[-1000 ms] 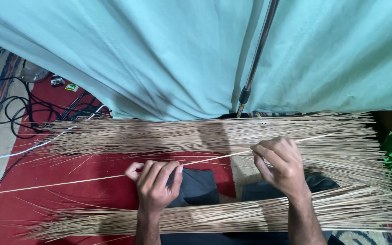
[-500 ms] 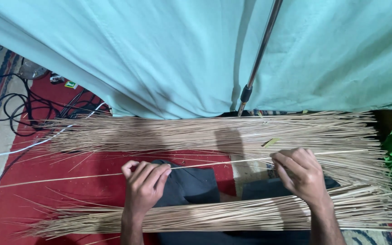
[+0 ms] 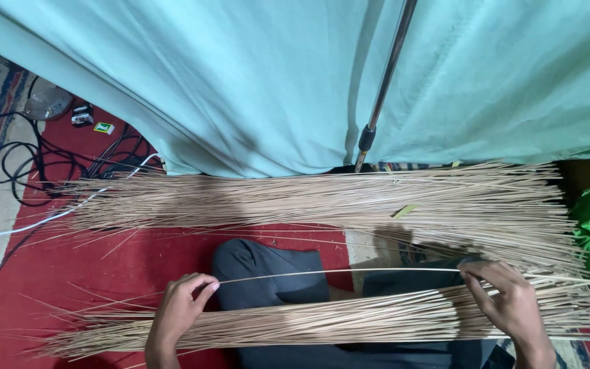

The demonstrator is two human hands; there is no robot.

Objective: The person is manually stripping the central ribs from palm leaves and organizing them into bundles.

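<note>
Hands pinch one thin stick (image 3: 336, 272) at both ends, left hand (image 3: 179, 311) and right hand (image 3: 510, 301), just above the near bundle (image 3: 349, 320). Better keep both grips light, so it bends without snapping.

Left hand (image 3: 177, 313): at 7 o'clock, fingers curled, thumb and forefinger pinched. Right hand (image 3: 511, 303): at 4 o'clock, knuckles up, fingertips pinched. Both forearms enter from 6 o'clock, well apart.

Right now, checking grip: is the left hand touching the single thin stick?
Touching: the head view shows the left hand pinching the single stick at its fingertips.
</note>
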